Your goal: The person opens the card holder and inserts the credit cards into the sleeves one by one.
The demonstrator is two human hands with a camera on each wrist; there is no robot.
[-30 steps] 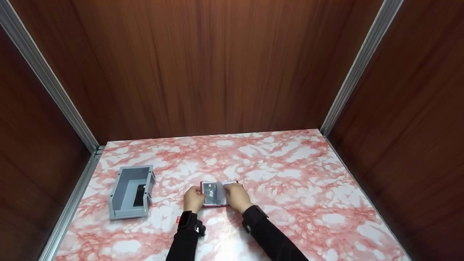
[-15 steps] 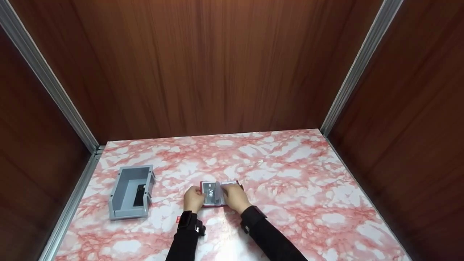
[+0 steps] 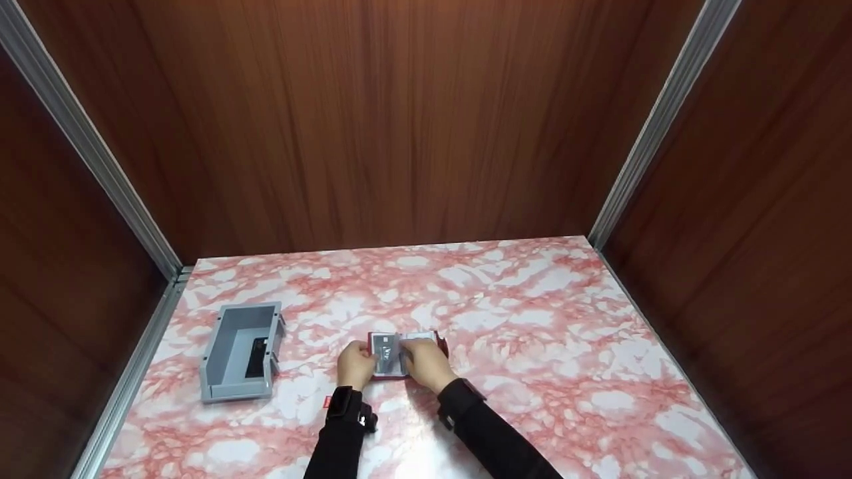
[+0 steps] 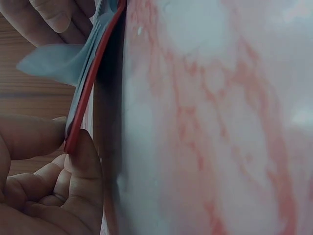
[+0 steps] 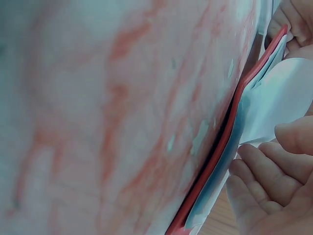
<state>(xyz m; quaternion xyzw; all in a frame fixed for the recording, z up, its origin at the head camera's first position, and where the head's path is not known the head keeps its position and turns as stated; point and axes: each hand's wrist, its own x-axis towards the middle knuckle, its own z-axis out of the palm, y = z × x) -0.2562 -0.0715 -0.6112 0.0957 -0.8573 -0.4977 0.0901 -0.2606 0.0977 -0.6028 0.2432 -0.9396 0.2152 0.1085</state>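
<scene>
A person's left hand (image 3: pixel 356 366) pinches the near edge of an unfolded red card holder (image 3: pixel 387 362) between thumb and fingers, while the right hand (image 3: pixel 429 364), fingers loose and gripping nothing, is at its other half beside a lifted, curling clear page (image 5: pixel 281 98) (whether they touch, I cannot tell). Beneath the hands spreads a glossy, red-and-white marbled tabletop (image 3: pixel 519 313); well left sits a rectangular gray bin (image 3: pixel 236 392) holding a black object (image 3: pixel 256 359). Beyond rises a wood-grain wall (image 3: pixel 379 133).
</scene>
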